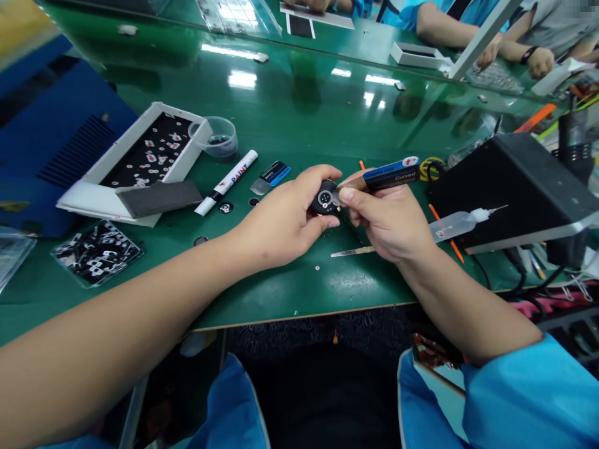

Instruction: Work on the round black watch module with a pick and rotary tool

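Observation:
My left hand (285,218) grips a round black watch body (326,198) between thumb and fingers, its back with a ring of small contacts facing up. My right hand (390,218) is closed on a flat black and blue pry tool (392,174) marked "Curved", its thumb and fingertip pinched at the watch body's right edge. Whatever lies under that fingertip is hidden. From beneath my right hand pokes a thin metal blade (350,252); I cannot tell whether it is held. A tiny red-dotted white sticker (317,268) lies on the table below.
Left of my hands lie a paint marker (229,181), a second "Curved" pry card (271,177), a white box (154,149) of small labels, a clear cup (219,137) and a tray of small parts (97,252). At right stand a black device (519,187) and a needle bottle (456,226). Co-workers sit opposite.

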Tool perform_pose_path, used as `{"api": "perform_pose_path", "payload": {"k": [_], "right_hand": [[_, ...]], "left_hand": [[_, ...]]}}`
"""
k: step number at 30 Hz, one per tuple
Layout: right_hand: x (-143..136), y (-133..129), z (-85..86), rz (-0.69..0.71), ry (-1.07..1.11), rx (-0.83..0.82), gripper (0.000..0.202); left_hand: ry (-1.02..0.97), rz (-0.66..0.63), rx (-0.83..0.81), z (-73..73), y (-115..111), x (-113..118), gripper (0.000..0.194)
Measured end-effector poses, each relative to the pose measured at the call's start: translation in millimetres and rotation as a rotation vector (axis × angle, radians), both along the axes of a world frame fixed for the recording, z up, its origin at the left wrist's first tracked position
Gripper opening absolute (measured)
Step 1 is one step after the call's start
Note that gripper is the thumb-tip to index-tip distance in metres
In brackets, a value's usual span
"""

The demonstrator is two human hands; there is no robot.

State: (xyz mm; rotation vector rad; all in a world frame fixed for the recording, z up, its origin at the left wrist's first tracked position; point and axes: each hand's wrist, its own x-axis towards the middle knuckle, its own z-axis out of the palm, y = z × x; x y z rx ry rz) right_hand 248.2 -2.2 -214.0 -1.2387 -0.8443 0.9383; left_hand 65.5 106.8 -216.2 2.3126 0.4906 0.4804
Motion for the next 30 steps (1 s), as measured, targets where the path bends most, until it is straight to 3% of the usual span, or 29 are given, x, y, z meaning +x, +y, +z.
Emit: {"api": "perform_pose_path", "payload": {"k": [30], "right_hand": [[3,-3,1.7,0.038,-0.114,0.043,0.048]], "left_hand": [[0.152,-0.047,0.087,12.8,-1,0,0.059]]}}
